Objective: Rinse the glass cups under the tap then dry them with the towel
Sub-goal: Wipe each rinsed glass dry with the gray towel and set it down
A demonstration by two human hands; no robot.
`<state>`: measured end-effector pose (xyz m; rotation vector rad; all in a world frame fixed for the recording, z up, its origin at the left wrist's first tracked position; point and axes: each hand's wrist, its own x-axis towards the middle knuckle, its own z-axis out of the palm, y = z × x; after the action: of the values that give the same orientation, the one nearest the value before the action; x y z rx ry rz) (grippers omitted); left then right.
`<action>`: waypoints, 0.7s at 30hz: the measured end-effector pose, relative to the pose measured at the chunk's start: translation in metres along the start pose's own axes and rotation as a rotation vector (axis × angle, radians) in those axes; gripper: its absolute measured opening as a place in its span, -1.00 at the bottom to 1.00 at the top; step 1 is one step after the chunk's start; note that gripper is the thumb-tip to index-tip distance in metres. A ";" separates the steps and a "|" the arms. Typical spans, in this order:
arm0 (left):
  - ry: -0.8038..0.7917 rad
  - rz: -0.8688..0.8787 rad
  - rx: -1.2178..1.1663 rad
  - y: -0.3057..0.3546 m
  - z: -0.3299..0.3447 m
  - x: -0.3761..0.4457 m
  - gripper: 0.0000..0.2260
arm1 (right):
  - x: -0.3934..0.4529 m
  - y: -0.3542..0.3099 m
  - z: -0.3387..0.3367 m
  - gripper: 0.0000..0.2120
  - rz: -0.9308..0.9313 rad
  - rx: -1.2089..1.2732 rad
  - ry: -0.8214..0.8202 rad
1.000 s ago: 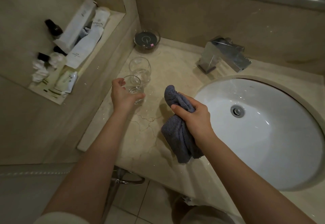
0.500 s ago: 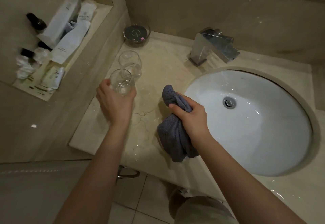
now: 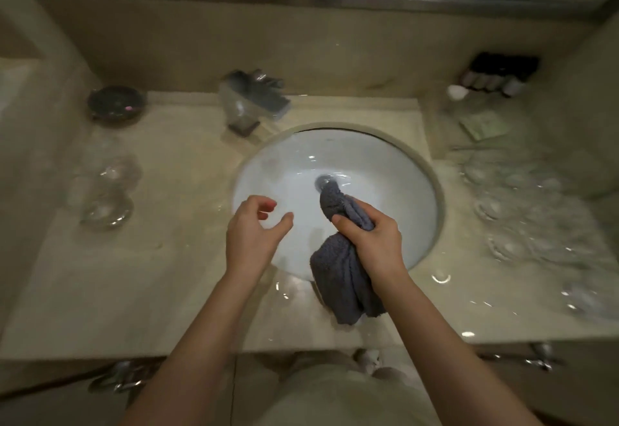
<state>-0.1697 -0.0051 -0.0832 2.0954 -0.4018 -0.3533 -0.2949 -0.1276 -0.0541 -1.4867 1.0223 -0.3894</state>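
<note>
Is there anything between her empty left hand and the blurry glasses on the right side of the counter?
Yes. The right hand, gripping the grey towel over the sink, sits between the empty left hand and the blurred glasses on the right. The counter there shows nothing else in the path.

Left hand (image 3: 253, 229) empty, fingers loosely curled, right hand (image 3: 375, 236) in a closed grip, both forearms extended

bare forearms (image 3: 207, 352) with no sleeves, and pale beige trousers (image 3: 335, 395) below.
</note>
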 end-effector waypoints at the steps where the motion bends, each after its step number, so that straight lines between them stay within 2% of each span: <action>1: -0.041 0.023 0.008 0.008 0.013 -0.004 -0.78 | -0.002 0.003 -0.016 -0.71 0.002 0.015 0.035; 12: -0.480 0.231 0.076 0.100 0.158 -0.072 -0.79 | -0.040 0.050 -0.185 -0.68 0.058 0.164 0.462; 15: -0.557 0.258 0.094 0.119 0.192 -0.090 -0.78 | -0.052 0.062 -0.221 -0.73 0.056 0.200 0.532; 21: -0.637 0.342 0.101 0.150 0.247 -0.105 -0.72 | -0.064 0.080 -0.272 -0.67 0.047 0.264 0.585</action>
<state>-0.3859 -0.2241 -0.0734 1.9236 -1.1539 -0.8057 -0.5632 -0.2394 -0.0495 -1.1270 1.3959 -0.9241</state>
